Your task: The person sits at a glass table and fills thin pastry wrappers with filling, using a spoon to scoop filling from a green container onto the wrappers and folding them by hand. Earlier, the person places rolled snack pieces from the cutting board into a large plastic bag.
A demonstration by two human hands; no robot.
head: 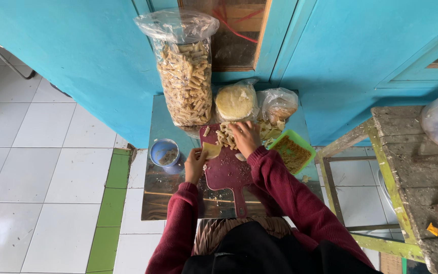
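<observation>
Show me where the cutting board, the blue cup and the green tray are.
cutting board (227, 175), head view, bare middle of its surface.
blue cup (163, 151), head view, its rim.
green tray (305, 143), head view, its right rim.

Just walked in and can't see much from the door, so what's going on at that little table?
A person in a dark red sweater sits at a low metal table against a blue wall. The left hand holds a thin yellowish wrapper at the edge of a maroon cutting board. The right hand rests on a pile of small rolled pieces. A green tray of filling, a blue cup and a tall bag of finished rolls stand around.
</observation>
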